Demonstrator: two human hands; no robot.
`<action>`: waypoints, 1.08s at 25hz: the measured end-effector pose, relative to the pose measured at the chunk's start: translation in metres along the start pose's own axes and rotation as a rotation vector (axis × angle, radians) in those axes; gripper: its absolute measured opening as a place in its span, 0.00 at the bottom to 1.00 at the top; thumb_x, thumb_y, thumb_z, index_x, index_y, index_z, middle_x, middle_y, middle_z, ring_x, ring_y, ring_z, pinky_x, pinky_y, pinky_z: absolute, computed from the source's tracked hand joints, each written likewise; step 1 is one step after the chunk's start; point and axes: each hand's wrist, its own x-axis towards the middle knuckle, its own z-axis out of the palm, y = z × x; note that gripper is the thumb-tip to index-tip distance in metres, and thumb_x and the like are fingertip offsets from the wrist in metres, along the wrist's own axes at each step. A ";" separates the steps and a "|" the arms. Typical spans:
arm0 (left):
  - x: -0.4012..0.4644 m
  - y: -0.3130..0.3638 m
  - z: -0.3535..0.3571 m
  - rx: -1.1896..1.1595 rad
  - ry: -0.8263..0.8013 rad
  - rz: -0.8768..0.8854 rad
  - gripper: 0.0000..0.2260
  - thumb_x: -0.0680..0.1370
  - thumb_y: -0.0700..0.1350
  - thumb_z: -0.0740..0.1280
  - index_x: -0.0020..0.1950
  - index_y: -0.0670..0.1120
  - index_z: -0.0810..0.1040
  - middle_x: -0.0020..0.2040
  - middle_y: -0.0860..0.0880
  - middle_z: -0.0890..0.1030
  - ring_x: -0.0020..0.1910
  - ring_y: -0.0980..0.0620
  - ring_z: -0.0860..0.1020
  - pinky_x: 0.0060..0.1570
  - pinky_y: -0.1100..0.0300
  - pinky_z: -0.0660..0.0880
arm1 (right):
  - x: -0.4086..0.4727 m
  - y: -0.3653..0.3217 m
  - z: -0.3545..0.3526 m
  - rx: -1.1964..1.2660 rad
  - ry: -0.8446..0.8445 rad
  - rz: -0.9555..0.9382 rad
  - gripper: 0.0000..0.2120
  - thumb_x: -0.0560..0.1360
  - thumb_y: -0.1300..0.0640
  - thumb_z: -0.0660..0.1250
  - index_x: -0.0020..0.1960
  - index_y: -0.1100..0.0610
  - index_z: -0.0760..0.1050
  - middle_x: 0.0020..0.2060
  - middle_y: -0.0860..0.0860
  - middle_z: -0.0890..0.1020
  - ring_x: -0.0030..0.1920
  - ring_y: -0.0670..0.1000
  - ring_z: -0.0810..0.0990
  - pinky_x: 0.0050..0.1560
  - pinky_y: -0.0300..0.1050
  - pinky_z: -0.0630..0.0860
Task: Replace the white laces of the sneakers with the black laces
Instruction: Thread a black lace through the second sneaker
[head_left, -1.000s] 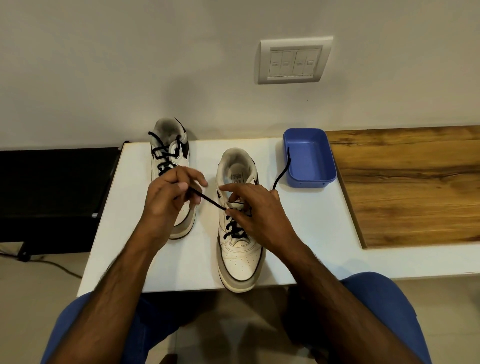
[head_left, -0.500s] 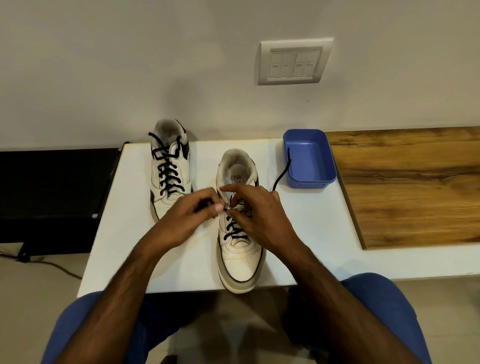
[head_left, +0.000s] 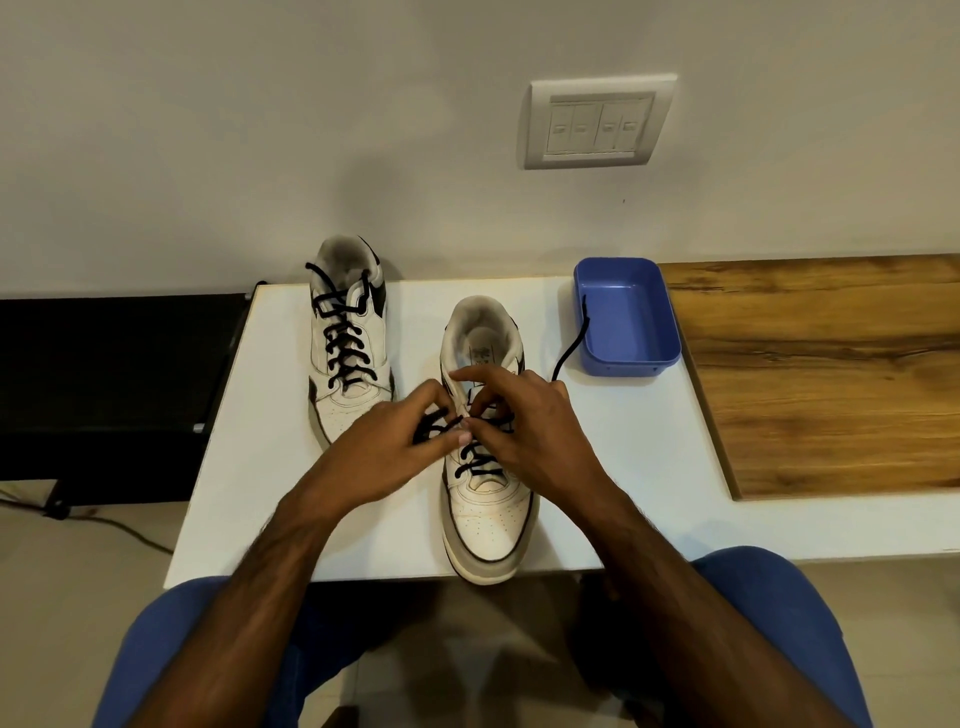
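Black lace (head_left: 470, 457), pinched at the middle of the frame, is the object of both hands as a person threads the second of two white sneakers on a white tabletop (head_left: 249, 467). The left hand (head_left: 395, 447) holds a grip closed on a loop of that lace beside the eyelets, fingertips curled round the cord. The right hand (head_left: 524, 415) has a narrow grip at the tongue, thumb and forefinger together on the lace or the eyelet edge; which of the two cannot be told from here.

Below the hands, the near sneaker (head_left: 488, 514) shows a few black crossings over its lower eyelets, toe pointing to the bottom of the frame and just overhanging the tabletop edge. Its upper eyelets appear unthreaded, and the lace's free end (head_left: 571, 343) trails up and right, its tip lying over the rim of a blue tray (head_left: 670, 332).

At upper left of centre, the far sneaker (head_left: 348, 343) stands laced in black right up to the collar. No white laces can be seen anywhere in the frame.

By that showing the job looks well past halfway: one shoe finished, the other with its upper rows left to thread.
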 end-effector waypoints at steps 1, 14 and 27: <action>-0.001 -0.003 0.002 0.082 -0.011 0.022 0.07 0.80 0.58 0.67 0.49 0.57 0.71 0.31 0.53 0.77 0.30 0.56 0.73 0.34 0.58 0.68 | 0.000 0.000 0.001 -0.006 0.001 0.001 0.21 0.76 0.52 0.73 0.67 0.42 0.74 0.44 0.40 0.83 0.49 0.43 0.80 0.60 0.60 0.71; -0.002 0.013 -0.016 -0.607 0.287 0.090 0.12 0.80 0.43 0.60 0.37 0.49 0.75 0.39 0.47 0.83 0.34 0.48 0.74 0.38 0.55 0.72 | 0.000 0.001 -0.003 -0.044 -0.018 -0.010 0.21 0.77 0.51 0.72 0.68 0.40 0.72 0.45 0.38 0.83 0.47 0.38 0.73 0.60 0.53 0.67; -0.002 0.017 -0.006 -0.199 0.494 0.217 0.16 0.84 0.51 0.59 0.59 0.43 0.82 0.55 0.51 0.71 0.57 0.53 0.74 0.55 0.65 0.71 | 0.001 -0.023 -0.001 0.672 -0.108 0.087 0.22 0.77 0.70 0.63 0.66 0.53 0.76 0.56 0.49 0.83 0.47 0.52 0.83 0.53 0.52 0.82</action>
